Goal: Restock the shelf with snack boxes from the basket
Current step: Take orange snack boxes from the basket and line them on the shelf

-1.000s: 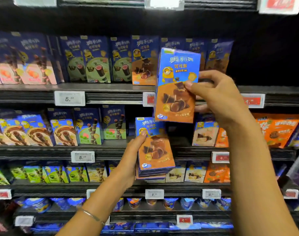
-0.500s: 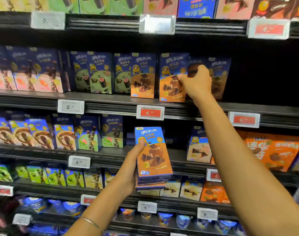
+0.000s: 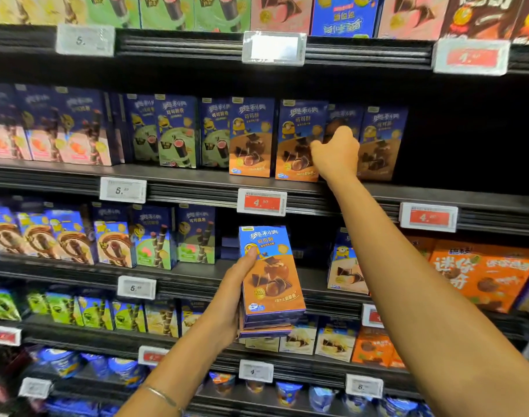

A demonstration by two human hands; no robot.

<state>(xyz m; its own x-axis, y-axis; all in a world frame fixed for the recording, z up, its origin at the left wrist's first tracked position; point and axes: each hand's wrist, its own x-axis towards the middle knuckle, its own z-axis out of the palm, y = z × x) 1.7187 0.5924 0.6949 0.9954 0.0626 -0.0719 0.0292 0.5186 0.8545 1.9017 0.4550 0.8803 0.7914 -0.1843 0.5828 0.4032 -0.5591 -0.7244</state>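
The right hand (image 3: 337, 155) reached up to the far shelf (image 3: 197, 176), thumb and curled fingers gripping the right edge of an upright orange-and-blue snack box (image 3: 296, 139) in the row, above a red price tag (image 3: 261, 202). Nearer and lower, the left hand (image 3: 230, 299) held a stack of boxes (image 3: 272, 281) of the same kind, thumb pressed on the top one's front.

Box stack (image 3: 272, 281) below the shelf box (image 3: 296, 142), before lower shelf (image 3: 194, 273).
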